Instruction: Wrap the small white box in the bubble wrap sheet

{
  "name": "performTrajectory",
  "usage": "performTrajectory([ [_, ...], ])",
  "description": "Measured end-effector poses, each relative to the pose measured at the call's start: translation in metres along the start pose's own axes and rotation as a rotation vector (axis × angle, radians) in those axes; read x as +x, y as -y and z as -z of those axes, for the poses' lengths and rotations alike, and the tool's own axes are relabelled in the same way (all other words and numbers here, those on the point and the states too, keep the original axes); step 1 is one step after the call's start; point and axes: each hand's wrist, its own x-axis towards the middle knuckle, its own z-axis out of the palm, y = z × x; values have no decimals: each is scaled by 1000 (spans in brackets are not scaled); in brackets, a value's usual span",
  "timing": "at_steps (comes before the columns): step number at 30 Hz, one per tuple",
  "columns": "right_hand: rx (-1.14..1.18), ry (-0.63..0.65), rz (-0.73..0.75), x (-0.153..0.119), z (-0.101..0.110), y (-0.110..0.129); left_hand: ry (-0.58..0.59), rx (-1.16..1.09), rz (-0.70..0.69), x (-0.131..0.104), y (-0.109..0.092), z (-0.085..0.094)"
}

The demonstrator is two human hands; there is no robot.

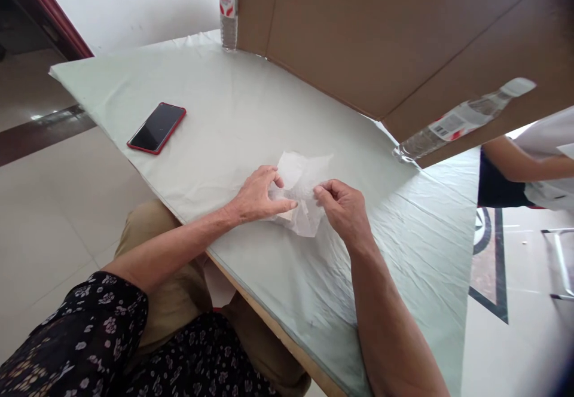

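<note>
A crumpled piece of thin, translucent plastic wrap [305, 173] lies partly unfolded on the table in front of me. Within its lower folds shows a small beige, flat-looking piece [286, 214], mostly covered, its kind unclear. My left hand [260, 197] rests at the wrap's left side, thumb stretched along the beige piece and fingers curved above, with a gap between them. On the right side, my right hand [343, 205] pinches the wrap's edge between thumb and forefinger, the other fingers curled in.
A pale green cloth covers the table [215, 110]. A red-cased phone [158, 127] lies at left. A clear bottle [229, 11] stands at the back, another bottle [466, 119] at right, both by a tall cardboard panel [323, 32]. Another person's arm [520, 158] shows beyond.
</note>
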Motion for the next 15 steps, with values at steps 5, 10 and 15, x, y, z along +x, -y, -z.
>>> performTrajectory([
  [5,58,-27,-21,0,4,-8,-70,32,23,7,11,2],
  [10,-123,-118,-52,11,11,-32,-231,73,53,14,17,10],
  [15,-384,-158,-126,16,13,-48,-236,182,108,21,27,11],
])
